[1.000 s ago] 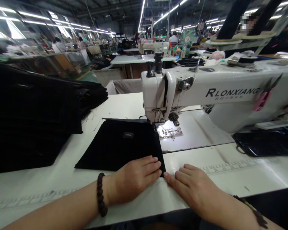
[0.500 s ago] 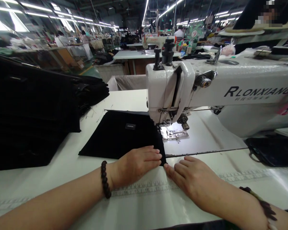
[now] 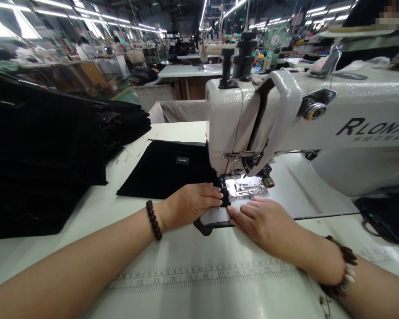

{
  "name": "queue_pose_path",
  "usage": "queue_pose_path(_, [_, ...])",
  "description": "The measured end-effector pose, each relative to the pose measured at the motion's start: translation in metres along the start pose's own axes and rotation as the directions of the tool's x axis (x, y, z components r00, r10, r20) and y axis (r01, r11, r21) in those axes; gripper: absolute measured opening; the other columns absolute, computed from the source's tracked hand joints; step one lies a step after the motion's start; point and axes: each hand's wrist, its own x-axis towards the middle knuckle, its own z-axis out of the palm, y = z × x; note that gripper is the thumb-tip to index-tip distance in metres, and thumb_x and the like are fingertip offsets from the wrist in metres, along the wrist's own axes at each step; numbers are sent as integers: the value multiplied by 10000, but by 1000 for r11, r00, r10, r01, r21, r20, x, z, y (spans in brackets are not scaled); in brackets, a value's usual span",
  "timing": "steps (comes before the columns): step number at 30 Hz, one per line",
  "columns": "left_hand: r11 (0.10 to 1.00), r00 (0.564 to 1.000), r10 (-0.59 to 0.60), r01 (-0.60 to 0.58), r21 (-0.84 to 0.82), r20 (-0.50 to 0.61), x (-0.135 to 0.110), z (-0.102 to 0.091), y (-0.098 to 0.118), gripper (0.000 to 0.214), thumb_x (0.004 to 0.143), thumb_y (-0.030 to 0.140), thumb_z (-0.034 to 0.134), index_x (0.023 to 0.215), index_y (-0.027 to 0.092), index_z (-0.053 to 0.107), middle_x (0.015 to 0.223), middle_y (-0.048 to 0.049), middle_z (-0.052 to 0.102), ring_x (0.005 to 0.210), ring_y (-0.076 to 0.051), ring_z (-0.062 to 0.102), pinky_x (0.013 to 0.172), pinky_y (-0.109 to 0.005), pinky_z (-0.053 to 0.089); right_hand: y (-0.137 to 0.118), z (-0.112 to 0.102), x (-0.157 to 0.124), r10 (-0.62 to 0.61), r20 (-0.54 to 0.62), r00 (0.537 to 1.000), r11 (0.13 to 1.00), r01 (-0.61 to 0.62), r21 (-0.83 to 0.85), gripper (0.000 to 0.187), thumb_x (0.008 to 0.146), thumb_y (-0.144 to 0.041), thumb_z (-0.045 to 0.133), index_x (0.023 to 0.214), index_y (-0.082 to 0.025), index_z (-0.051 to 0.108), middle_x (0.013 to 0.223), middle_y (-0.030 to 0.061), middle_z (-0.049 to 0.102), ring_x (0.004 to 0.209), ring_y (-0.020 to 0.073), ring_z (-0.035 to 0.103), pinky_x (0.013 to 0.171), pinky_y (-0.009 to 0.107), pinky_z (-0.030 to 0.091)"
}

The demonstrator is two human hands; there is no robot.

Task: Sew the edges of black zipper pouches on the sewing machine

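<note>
A flat black fabric panel (image 3: 162, 173) with a small label (image 3: 182, 161) lies on the table, its right edge under the needle area of a white sewing machine (image 3: 249, 119). My left hand (image 3: 194, 201) lies flat on the panel's near right part, fingers stretched out toward the metal needle plate (image 3: 244, 188). My right hand (image 3: 264, 221) is at the panel's near right corner, its index fingertip touching or nearly touching the edge. The other right fingers are curled; whether they pinch anything is hidden.
A tall stack of black fabric pieces (image 3: 46, 159) stands on the left. A printed ruler scale (image 3: 193, 278) runs along the table's front. At the right lies a dark pouch-like item (image 3: 385, 217). Other worktables and people are farther back.
The black panel and both hands have moved away from me, further along the machine. A curved cut-out edge beside the needle plate now shows below the panel. The view has shifted a little.
</note>
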Motion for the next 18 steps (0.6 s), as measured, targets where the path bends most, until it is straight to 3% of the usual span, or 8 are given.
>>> queue_pose_path(5, [1000,1000,-19,19,11,15,5,-2,-11,237,893,89,399,983,108,618,1038,-61,653,1053,-150,557,1002,-316,396,2,4,-1,5,-50,999,999,-3,43,308,944,-216,312,919,-115,601,553,-7,498,500,133,411,513,308,210])
queue_pose_path(18, [989,992,-125,122,87,21,17,-5,-24,229,875,105,442,942,128,659,1005,-66,656,948,-148,597,894,-258,465,0,4,0,27,-37,999,998,-25,53,312,947,-212,291,919,-130,590,575,-8,509,510,139,414,531,316,214])
